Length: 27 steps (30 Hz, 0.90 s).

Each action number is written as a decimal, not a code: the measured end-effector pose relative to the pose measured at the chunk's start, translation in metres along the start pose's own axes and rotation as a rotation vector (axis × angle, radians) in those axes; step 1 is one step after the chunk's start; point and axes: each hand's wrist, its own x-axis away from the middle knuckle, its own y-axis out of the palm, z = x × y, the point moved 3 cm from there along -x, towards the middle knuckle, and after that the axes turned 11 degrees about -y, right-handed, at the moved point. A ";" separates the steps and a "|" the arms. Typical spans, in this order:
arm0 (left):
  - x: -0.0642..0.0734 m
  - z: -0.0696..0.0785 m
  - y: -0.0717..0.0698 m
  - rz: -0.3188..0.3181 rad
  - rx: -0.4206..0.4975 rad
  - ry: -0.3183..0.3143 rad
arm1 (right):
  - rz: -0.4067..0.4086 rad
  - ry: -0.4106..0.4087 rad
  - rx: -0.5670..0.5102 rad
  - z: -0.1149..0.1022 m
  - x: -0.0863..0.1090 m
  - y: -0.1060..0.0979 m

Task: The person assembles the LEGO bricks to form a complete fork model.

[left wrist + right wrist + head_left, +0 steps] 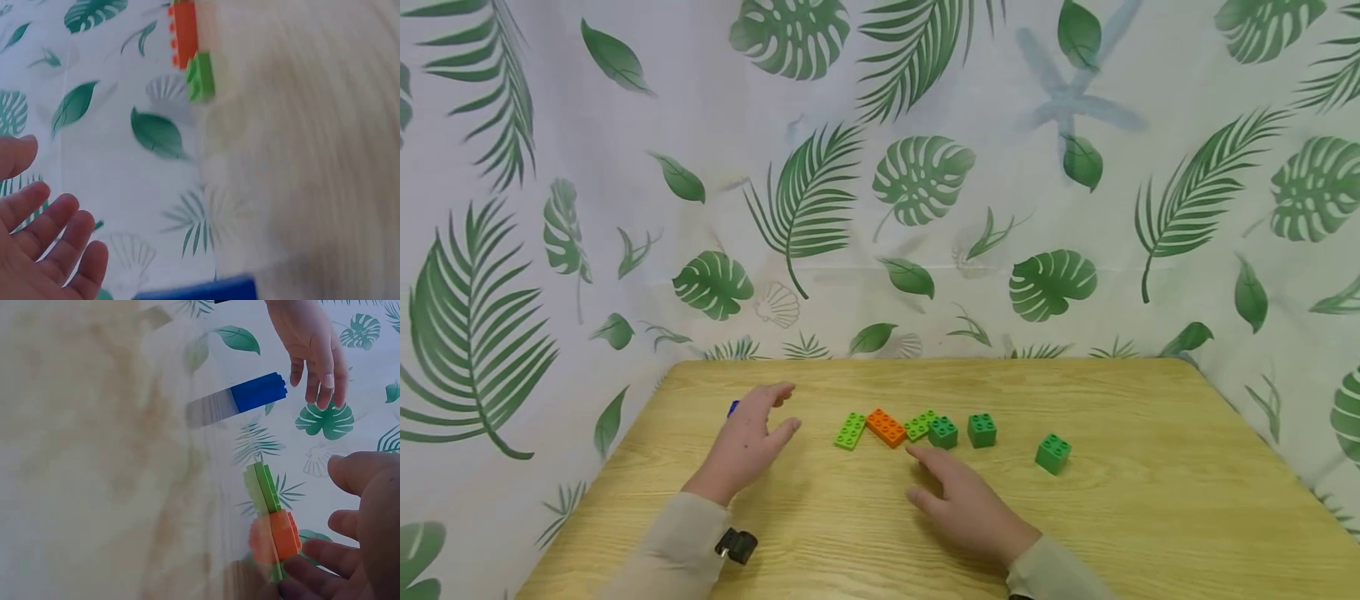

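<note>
My left hand [745, 442] is held over the left part of the table, fingers spread loosely and nothing between them. Mostly hidden behind it is a blue brick [733, 407], which appears as a tall block [259, 392] in the right wrist view. My right hand [962, 500], also holding nothing, has its fingertips just in front of the middle bricks. There an orange brick [886, 427] lies between a lime green brick [851, 431] on its left and another lime green brick [921, 424] on its right. Relaxed fingers show in both wrist views.
A dark green brick [943, 432] overlaps the right lime one in the head view. Two more stand rightward: one dark green brick [981, 430] close by, another green brick [1053, 453] farther off. A leaf-patterned curtain [955, 292] hangs behind the wooden table [1150, 517].
</note>
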 end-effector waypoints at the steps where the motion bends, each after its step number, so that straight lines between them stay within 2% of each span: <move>1: -0.002 0.003 0.008 -0.028 0.000 -0.009 | 0.006 0.015 0.001 0.002 -0.003 0.000; 7: -0.010 0.014 0.047 -0.174 -0.033 -0.028 | 0.064 0.052 0.019 0.013 -0.015 -0.001; 13: -0.015 0.015 0.072 -0.311 -0.082 -0.064 | 0.105 0.054 0.064 0.020 -0.020 -0.008; 17: -0.018 0.016 0.079 -0.356 -0.096 -0.074 | 0.122 0.065 0.116 0.026 -0.024 -0.013; 21: -0.021 0.018 0.082 -0.385 -0.104 -0.066 | 0.117 0.036 0.196 0.029 -0.031 -0.018; 27: -0.022 0.019 0.083 -0.376 -0.141 -0.065 | 0.096 0.020 0.267 0.031 -0.040 -0.021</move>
